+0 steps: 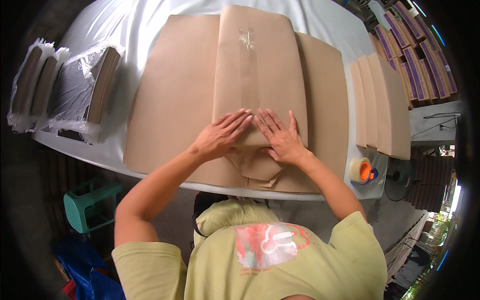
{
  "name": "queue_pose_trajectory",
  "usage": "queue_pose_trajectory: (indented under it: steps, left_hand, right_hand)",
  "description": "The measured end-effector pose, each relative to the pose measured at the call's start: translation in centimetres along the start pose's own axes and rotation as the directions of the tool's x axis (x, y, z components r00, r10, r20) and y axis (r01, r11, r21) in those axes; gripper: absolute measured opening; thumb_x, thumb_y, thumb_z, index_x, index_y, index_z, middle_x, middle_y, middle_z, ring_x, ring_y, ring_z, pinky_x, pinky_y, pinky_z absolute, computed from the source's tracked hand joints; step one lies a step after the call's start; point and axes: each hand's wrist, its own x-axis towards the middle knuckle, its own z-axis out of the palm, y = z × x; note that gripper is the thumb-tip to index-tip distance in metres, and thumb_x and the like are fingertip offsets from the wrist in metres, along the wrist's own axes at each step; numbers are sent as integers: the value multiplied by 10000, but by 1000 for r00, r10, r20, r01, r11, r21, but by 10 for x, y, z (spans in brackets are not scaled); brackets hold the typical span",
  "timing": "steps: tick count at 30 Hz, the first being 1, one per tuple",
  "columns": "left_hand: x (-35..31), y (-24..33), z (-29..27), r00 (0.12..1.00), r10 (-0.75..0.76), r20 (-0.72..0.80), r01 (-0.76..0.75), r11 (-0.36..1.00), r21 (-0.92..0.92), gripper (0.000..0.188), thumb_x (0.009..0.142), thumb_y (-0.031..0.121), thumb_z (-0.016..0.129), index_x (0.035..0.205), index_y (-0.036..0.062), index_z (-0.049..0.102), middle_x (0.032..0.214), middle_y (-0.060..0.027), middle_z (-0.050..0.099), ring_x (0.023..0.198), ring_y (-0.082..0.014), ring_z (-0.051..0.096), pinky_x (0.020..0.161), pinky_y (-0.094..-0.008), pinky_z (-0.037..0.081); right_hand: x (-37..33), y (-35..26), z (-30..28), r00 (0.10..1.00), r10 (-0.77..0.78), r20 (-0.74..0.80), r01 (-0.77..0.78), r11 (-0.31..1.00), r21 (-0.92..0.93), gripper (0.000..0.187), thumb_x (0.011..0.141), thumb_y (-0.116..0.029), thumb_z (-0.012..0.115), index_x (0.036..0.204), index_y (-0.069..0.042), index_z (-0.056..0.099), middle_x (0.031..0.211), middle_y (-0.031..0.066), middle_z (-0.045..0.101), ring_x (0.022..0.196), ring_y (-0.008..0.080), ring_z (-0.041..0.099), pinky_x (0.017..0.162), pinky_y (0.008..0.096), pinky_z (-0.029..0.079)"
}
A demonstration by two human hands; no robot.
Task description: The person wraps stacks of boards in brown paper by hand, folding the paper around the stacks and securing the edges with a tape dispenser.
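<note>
A block-shaped package (280, 65) wrapped in brown kraft paper stands lengthwise before me. A strip of clear tape (248, 70) runs down the middle of its top. My left hand (222, 134) lies on the package's near end, fingers stretched toward the tape. On the other side of the strip, my right hand (281, 139) presses flat with its fingers spread. Below both hands, the paper's near end (256, 167) is folded into a pointed flap that hangs toward me. Larger flat brown paper sheets (170, 95) lie under the package.
A tape roll with an orange core (359, 170) sits at the table's right front. Behind it stand several brown-wrapped packages (392, 107). Plastic-wrapped stacks (75, 90) occupy the left edge. Boxes (420, 62) are piled at far right; a green stool (82, 210) is at lower left.
</note>
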Motion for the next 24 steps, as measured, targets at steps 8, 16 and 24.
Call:
queue_pose_trajectory:
  steps: [8, 16, 24]
  left_hand:
    - [-18, 8, 8, 987, -160, 33, 152, 974, 170, 765, 769, 207, 620, 1396, 22, 223, 1467, -142, 204, 1356, -270, 213, 1100, -410, 213]
    - [43, 37, 30, 964, -242, -113, 238, 970, -51, 1019, 701, 514, 661, 1408, -10, 148, 1471, -178, 163, 1367, -304, 168, 1098, -424, 179]
    - [45, 35, 27, 977, -198, -74, 203, 977, 65, 1013, 692, 481, 676, 1414, 6, 147, 1476, -163, 158, 1367, -295, 171, 1099, -398, 200]
  right_hand:
    - [0, -5, 4, 998, -4, -57, 6, 999, 46, 857, 752, -313, 657, 1438, -148, 171, 1502, 49, 130, 1379, 197, 147, 1003, 656, 141]
    - [-3, 0, 9, 995, 25, -91, -26, 1000, -4, 622, 747, -239, 619, 1306, -60, 415, 1435, 100, 301, 1371, 192, 187, 1034, 621, 135]
    - [-14, -2, 25, 959, 98, -267, -90, 995, 45, 596, 793, -221, 557, 1346, -84, 381, 1431, 41, 326, 1338, 152, 267, 1043, 575, 175]
